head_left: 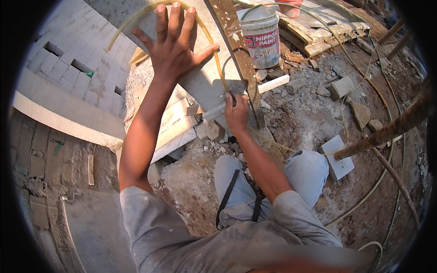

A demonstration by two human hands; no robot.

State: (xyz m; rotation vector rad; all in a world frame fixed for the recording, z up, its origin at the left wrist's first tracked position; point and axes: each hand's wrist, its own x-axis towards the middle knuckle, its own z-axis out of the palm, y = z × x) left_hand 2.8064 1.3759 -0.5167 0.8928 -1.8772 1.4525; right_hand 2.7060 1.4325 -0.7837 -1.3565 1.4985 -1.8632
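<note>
My left hand (175, 50) is spread flat on a grey panel (200, 88), its fingers apart and pointing away from me. A yellowish clear hose (221, 73) arches past its fingertips and runs down by the thumb. The hose's lower end reaches my right hand (236, 113), whose thumb and fingers are pinched on it low on the panel. A small pale tip shows beside that thumb, too small to name. Just right of the panel stands a brown, rusty metal post (234, 45). A pale strip (273, 84) lies crosswise near the right hand.
A white paint bucket (261, 41) stands beyond the post. Rubble and a white block (337, 157) lie on the dirt at the right, under a slanting rusty pole (387, 125). Long hoses (380, 93) curve along the right. A block wall (86, 63) is at the left.
</note>
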